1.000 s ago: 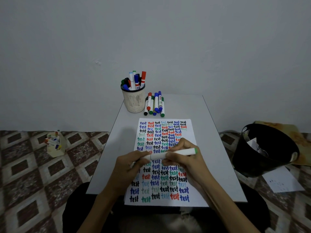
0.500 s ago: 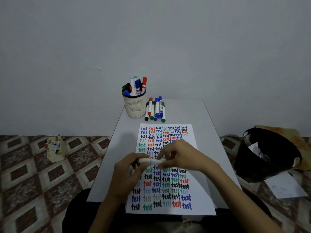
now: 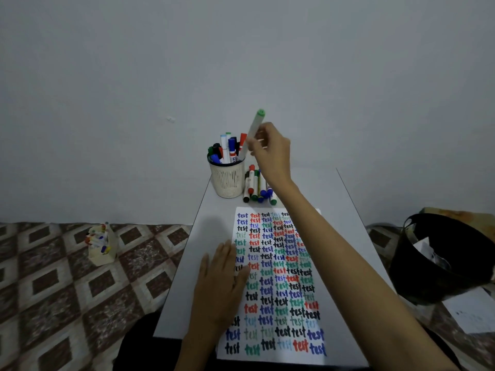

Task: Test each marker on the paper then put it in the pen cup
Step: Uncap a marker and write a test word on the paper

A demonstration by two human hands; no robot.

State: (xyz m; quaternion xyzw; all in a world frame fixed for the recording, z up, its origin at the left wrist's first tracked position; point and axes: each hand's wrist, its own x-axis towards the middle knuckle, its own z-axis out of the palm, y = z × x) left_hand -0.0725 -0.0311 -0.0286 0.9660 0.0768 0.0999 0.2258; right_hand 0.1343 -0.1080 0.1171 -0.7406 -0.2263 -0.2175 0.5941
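Observation:
My right hand (image 3: 272, 152) pinches a white marker with a green end (image 3: 254, 129), held nearly upright with its lower end at the rim of the cream mesh pen cup (image 3: 227, 180). Several capped markers stand in the cup. A row of loose markers (image 3: 256, 186) lies on the table just right of the cup, partly hidden by my wrist. The white paper (image 3: 278, 285), covered with coloured "test" words, lies in front of me. My left hand (image 3: 221, 283) rests flat on the paper's left edge, fingers straight.
The small grey table (image 3: 184, 285) stands against a plain wall. A black bin (image 3: 439, 261) with paper scraps sits on the floor to the right, loose sheets beside it. A small cream holder of markers (image 3: 101, 245) stands on the patterned floor at left.
My right hand has lifted the green marker from over the paper and carried it up to the cup. My left hand let go of the marker and now lies flat on the paper.

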